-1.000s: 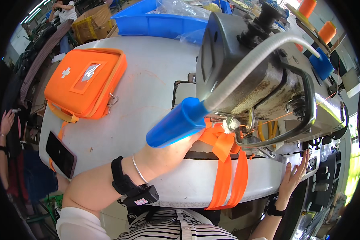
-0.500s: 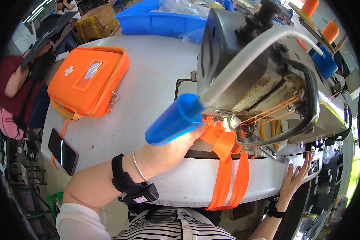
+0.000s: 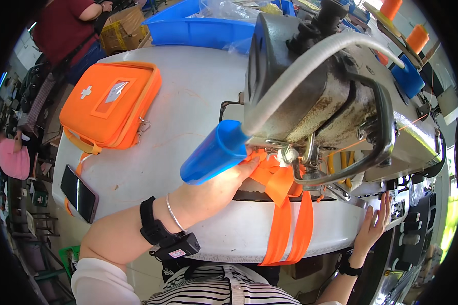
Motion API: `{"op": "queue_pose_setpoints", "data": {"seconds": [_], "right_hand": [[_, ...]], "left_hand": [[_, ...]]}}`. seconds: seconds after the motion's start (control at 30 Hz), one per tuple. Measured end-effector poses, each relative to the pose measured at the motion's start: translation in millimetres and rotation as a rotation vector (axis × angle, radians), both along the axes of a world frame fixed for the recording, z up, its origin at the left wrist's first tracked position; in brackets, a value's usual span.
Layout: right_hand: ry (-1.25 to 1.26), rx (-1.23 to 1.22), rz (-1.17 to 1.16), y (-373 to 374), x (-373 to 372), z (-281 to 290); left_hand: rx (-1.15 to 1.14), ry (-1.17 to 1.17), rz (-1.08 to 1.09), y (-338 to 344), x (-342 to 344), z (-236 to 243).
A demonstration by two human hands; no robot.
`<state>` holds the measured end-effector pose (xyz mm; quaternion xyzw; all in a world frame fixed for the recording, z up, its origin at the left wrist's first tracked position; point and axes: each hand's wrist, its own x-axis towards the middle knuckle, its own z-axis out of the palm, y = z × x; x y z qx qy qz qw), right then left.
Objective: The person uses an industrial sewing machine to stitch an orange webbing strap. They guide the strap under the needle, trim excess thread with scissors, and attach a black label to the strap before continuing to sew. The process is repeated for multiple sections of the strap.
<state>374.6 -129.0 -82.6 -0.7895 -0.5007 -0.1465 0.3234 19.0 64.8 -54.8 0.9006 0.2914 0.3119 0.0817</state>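
My left hand (image 3: 213, 190) grips the orange strap (image 3: 280, 180) at the needle area of a dark, worn sewing machine (image 3: 300, 86); its fingers are partly hidden behind a blue cylinder (image 3: 211, 152) on a pale flexible tube. Two strap lengths drape over the front edge of the grey worktop (image 3: 168, 117). My right hand (image 3: 374, 223) lies at the right front edge beside the machine, fingers stretched out, holding nothing. An orange zipped case with a white cross (image 3: 89, 112) and a black phone (image 3: 78, 193) lie on the left of the worktop.
A blue tray (image 3: 173, 30) with plastic bags and a cardboard box (image 3: 119, 33) stand at the back. Orange thread cones (image 3: 416, 39) are at the upper right. A co-worker in maroon (image 3: 66, 30) stands at the back left; another in pink (image 3: 12, 157) is at the far left.
The co-worker in maroon has moved from the left edge toward the back beside the cardboard box. My hands stay in nearly the same places; the view has shifted slightly.
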Motion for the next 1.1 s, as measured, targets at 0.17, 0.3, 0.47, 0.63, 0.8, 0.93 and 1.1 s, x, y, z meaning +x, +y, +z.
{"op": "queue_pose_setpoints", "data": {"seconds": [0.17, 0.3, 0.47, 0.63, 0.8, 0.93, 1.1], "right_hand": [[-0.107, 0.073, 0.066, -3, -7, 26], [-0.15, -0.234, 0.567, 32, -60, 98], [-0.108, -0.365, 0.961, 105, -117, 111], [0.185, -0.649, 0.871, 148, -129, 72], [0.089, -0.645, 1.022, 169, -112, 29], [0.669, -0.53, 1.01, 173, -126, 41], [0.609, -0.597, 1.005, 175, -130, 51]], "left_hand": [[0.009, -0.041, -0.022, 2, 0, -1], [-0.068, 0.048, 0.014, -2, -1, -3], [-0.088, 0.083, 0.028, -1, -4, -6], [0.006, 0.094, -0.036, 2, -3, 0], [-0.067, 0.046, -0.048, 2, -5, 0], [-0.066, -0.057, -0.005, 1, -6, -7], [-0.065, -0.015, -0.018, 4, -7, -8]]}}
